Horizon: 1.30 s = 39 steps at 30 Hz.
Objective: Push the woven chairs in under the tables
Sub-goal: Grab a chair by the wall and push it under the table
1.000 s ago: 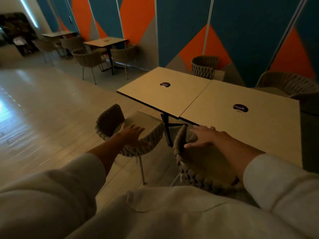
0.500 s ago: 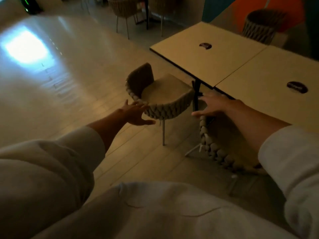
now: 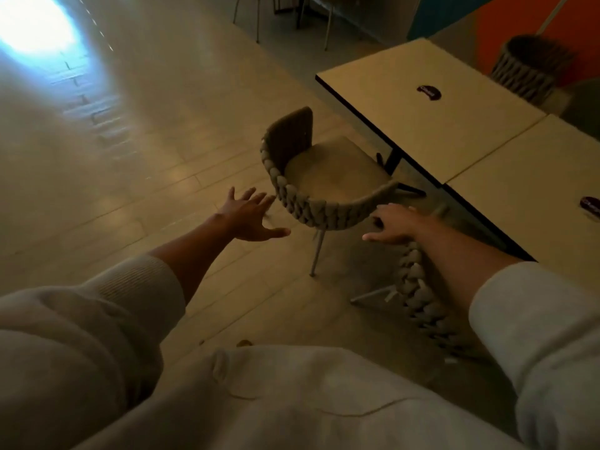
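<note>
head view, dim warm light, wooden floor (image 3: 136,177) with a bright glare patch at 10 o'clock.

two benches butted edge to edge at 2–3 o'clock: far bench (image 3: 422,102) and near bench (image 3: 532,177), each with a small dark sticker on top — far sticker (image 3: 429,92), near sticker (image 3: 591,204) cut by the frame edge.

woven chair a (image 3: 324,180) stands at centre frame, just beside the far bench's near edge, seat mostly out in the open; its front right corner sits near the bench's dark pedestal leg (image 3: 391,160). one thin metal chair leg shows below the woven back.

woven chair b (image 3: 422,293) at 4 o'clock, only its braided back rim visible, running under the right forearm toward the near bench; seat hidden by the arm.

left hand (image 3: 248,216): open, fingers spread, palm turned toward chair a's back rim, just beside it, not touching, holding nothing.

right hand (image 3: 394,222): open and flat, fingers splayed, at the spot where chair a's back rim end meets the top of chair b's rim; it appears to rest on woven rim, which chair cannot be told. no closed grip seen.

third woven chair (image 3: 529,69) beyond the far bench at 1 o'clock, against the orange and teal wall. more chair legs (image 3: 258,17) at 12 o'clock.

pale sleeves and torso fill the lower frame.
</note>
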Available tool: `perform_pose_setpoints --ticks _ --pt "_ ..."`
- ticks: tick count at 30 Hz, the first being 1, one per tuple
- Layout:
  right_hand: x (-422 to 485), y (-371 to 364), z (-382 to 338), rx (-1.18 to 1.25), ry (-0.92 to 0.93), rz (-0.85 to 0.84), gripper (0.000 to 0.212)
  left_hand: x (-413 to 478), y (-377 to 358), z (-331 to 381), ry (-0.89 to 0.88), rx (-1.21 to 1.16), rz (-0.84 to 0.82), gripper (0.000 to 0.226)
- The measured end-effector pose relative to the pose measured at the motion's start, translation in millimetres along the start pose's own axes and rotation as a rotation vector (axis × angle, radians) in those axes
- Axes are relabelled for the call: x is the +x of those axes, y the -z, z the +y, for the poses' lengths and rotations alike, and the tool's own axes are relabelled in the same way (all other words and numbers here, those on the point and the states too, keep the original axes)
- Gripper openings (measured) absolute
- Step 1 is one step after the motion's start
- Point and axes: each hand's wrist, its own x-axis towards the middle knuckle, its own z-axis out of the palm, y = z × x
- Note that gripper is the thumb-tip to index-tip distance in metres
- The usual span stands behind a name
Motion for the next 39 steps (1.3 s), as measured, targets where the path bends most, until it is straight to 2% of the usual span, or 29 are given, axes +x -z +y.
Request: perform_pose_setpoints --ticks 4,7,13,17,20,24,28,31,35,39 --pt "69 41 -76 -0.009 0.030 0.007 0.093 15 16 -101 0.037 0.023 0.043 0.127" --pt "123 70 -136 -0.005 0.123 -0.002 0.093 25 27 -171 0.083 0.024 0.046 0.124" --pt "200 135 -218 -0.018 0.244 0.040 0.082 50 45 -255 0.126 0.009 0.027 0.116" --pt "248 163 -235 -0.007 0.268 0.056 0.077 73 49 -291 0.129 0.010 -0.021 0.112" --pt "287 172 -240 -0.002 0.265 -0.015 0.071 94 43 -312 0.143 0.003 -0.067 0.109" --pt "370 188 -239 -0.004 0.235 -0.078 0.081 128 44 -347 0.199 -0.029 -0.088 0.105" --pt "451 212 -236 0.017 0.215 -0.069 0.080 169 68 -380 0.238 -0.081 -0.129 0.101" --pt "495 234 -237 0.029 0.208 -0.087 0.086 203 94 -402 0.264 -0.086 -0.138 0.107" --pt "546 270 -237 0.015 0.225 -0.111 0.076 255 121 -425 0.264 -0.135 -0.065 0.127" --pt "593 297 -248 -0.054 0.256 -0.163 0.078 285 135 -441 0.266 -0.161 -0.113 0.114"
